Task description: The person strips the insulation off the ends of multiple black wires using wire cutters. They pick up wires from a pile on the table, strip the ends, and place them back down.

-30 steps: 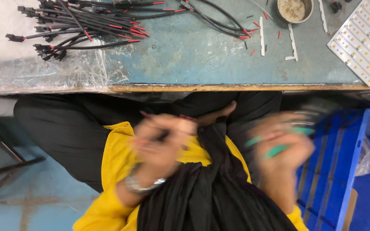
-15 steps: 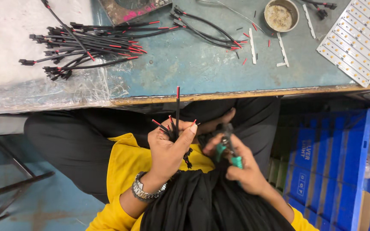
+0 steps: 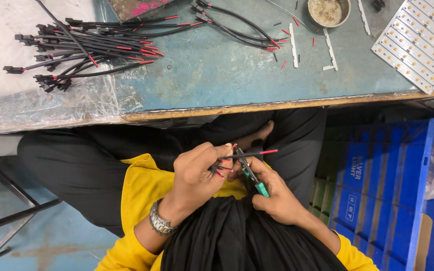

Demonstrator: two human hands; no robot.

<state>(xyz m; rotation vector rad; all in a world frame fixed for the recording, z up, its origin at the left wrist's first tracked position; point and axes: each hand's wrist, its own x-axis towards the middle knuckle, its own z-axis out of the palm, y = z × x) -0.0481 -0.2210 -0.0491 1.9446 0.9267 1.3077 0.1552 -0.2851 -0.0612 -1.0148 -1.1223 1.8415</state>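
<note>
Head view: the left hand (image 3: 197,173) is closed around a small bundle of black wires with red ends (image 3: 220,169), fingers curled tight, held over the lap just below the bench edge (image 3: 257,107). 1 wire (image 3: 257,153) projects from that fist – its long axis runs nearly level, pointing toward the person's right, red tip outermost. The right hand (image 3: 272,193) lies just beside it, fingers wrapped shut on a green-handled cutter (image 3: 251,174); the cutter's nose meets the projecting wire close to the left fingertips, crossing it at a steep angle. The right hand is therefore the nearer one to the wire's free end.

On the bench, well apart from both hands, lie a pile of black-and-red leads (image 3: 86,50), a round metal dish (image 3: 328,11) and a white LED panel (image 3: 420,42). A blue crate (image 3: 383,185) stands to the right.

Against 0.5 s ago – the projecting wire then stood upright; it now lies level, and the cutter has closed in on it.
</note>
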